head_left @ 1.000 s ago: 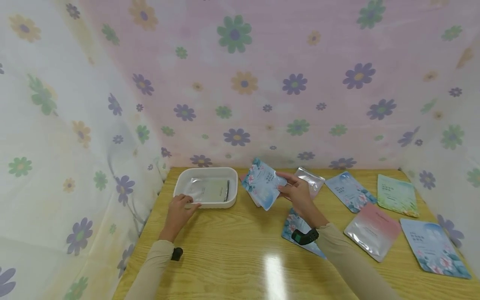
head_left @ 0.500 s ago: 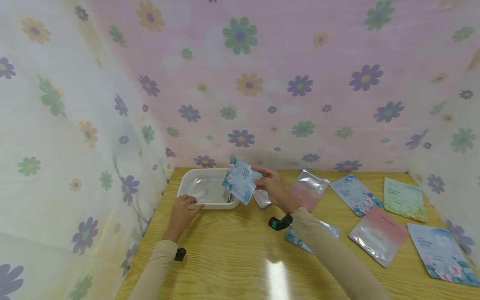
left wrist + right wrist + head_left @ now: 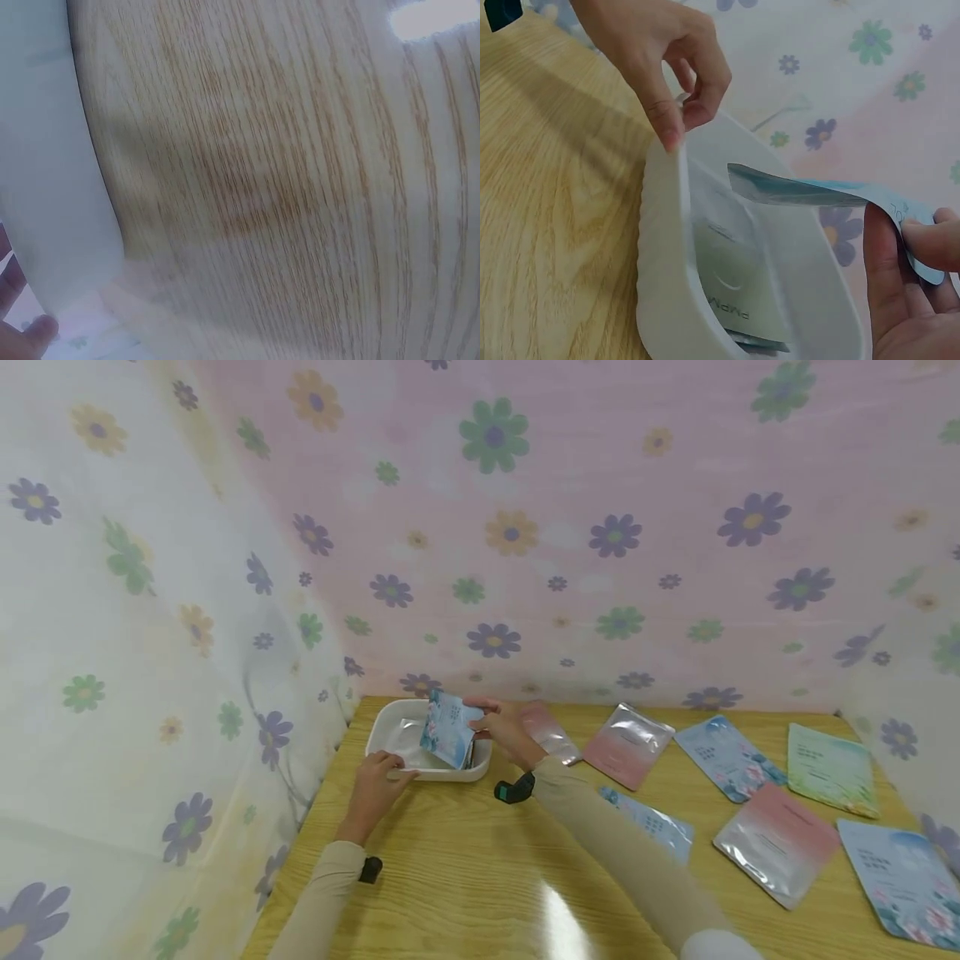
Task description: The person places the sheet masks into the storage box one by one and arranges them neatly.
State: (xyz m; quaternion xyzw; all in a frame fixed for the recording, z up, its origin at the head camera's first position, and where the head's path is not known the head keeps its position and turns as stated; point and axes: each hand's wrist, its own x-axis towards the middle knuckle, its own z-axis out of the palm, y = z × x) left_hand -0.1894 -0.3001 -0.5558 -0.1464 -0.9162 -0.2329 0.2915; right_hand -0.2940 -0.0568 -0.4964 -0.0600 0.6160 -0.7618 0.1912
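A blue floral sheet mask packet [image 3: 447,728] is pinched at its right edge by my right hand [image 3: 506,732], over the white plastic bin [image 3: 431,775]. The right wrist view shows this packet [image 3: 802,189] nearly edge-on, apart from the bin's floor, between thumb and fingers. My left hand [image 3: 375,789] grips the bin's near-left rim, thumb outside and fingertips inside. Inside the bin lies an olive-and-silver packet [image 3: 735,281], with another packet edge under it. In the left wrist view, only some fingers and the bin's outer wall [image 3: 56,165] show.
Right of the bin lie pink-silver packets [image 3: 628,745] [image 3: 777,845], partly hidden pink packet [image 3: 551,733], blue packets [image 3: 731,758] [image 3: 903,881] and a green packet [image 3: 832,770]. Another blue packet [image 3: 660,827] lies partly under the right forearm. Floral cloth walls [image 3: 585,635] border the wooden table [image 3: 450,877].
My right hand has carried the blue packet leftward, from beside the bin to over it. The left hand keeps its grip on the rim. The view has shifted slightly.
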